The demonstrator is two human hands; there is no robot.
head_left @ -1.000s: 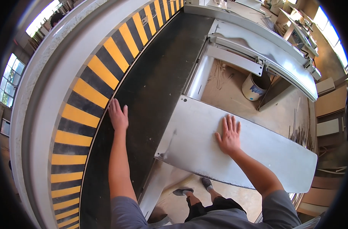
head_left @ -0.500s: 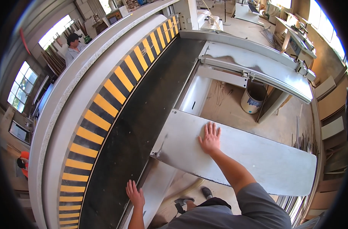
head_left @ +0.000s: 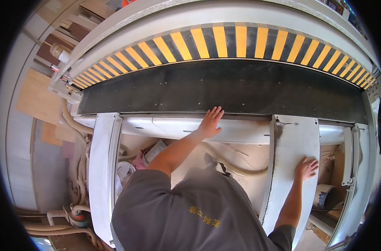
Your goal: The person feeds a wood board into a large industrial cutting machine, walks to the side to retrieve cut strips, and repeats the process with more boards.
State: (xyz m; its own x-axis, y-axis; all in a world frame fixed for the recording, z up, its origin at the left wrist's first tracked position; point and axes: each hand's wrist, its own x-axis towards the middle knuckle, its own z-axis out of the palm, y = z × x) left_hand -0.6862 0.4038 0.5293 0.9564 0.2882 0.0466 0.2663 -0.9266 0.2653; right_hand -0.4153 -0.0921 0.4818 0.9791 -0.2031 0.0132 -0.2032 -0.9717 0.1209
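My left hand (head_left: 211, 121) reaches over the front edge of the black machine bed (head_left: 224, 88), palm down with fingers spread and nothing in them. To the right, my right hand (head_left: 306, 169) lies on the pale metal support table (head_left: 294, 144), close to its right edge, fingers extended and holding nothing. That table juts out toward me from the bed. A beam with yellow and black stripes (head_left: 240, 41) runs along the far side of the bed. My grey shirt covers part of the floor between the support tables.
Another support table (head_left: 104, 167) projects at the left, and a metal one (head_left: 352, 180) at the far right. A white bucket (head_left: 323, 196) lies tipped beside it. Beige hoses (head_left: 79, 167) wind along the left floor. Wooden boards (head_left: 42, 98) lie at the far left.
My view has swung left, so the striped beam now spans the top. My left arm stretches farther out along the bed's edge. My right hand still rests on the same support table.
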